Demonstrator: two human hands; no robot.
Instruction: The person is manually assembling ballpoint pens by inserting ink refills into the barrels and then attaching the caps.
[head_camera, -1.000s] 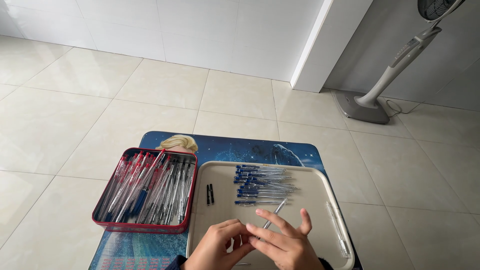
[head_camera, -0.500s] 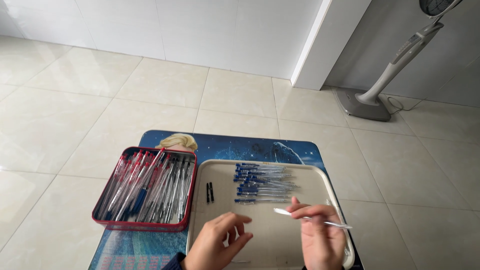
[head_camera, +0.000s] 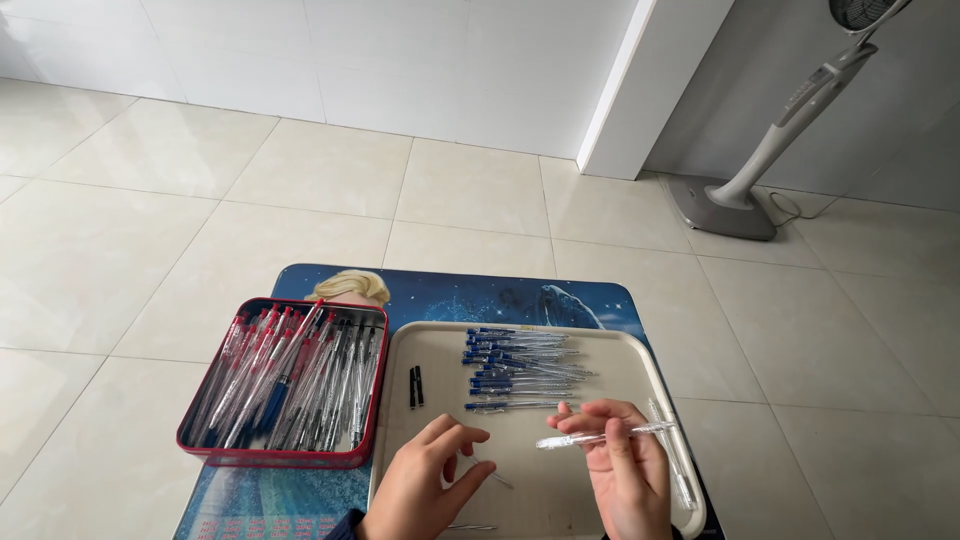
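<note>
Hands work low over a beige plastic tray (head_camera: 655, 372) on a small bench topped with a blue cartoon-print mat (head_camera: 500, 296): the right hand (head_camera: 625, 470) is pinched around a clear pen barrel (head_camera: 603, 436), thumb and fingers closed on its middle, while the left hand (head_camera: 425, 485) sits apart beside it, fingers curled and holding nothing that can be made out, its fingertips just by a thin refill (head_camera: 492, 476) lying loose on the tray. The barrel is held level above the tray's near half, its long axis running left to right across the view with a slight rise toward the right; which end is the tip cannot be told. Judging by the layout, the pen work looks partly done: a row of finished blue-capped pens (head_camera: 520, 368) lies side by side at the far half of the tray, all with their long axes left to right and caps to the left, while a red tin (head_camera: 285, 458) just left of the tray is packed with many more red, blue and black pens lying roughly front to back, apparently yet to be handled. Two small black pieces (head_camera: 415, 386) rest on the tray near the left rim, and another clear barrel (head_camera: 670, 450) lies along the right rim. Beyond, pale floor tiles (head_camera: 300, 170) and a standing fan's base (head_camera: 725, 205).
</note>
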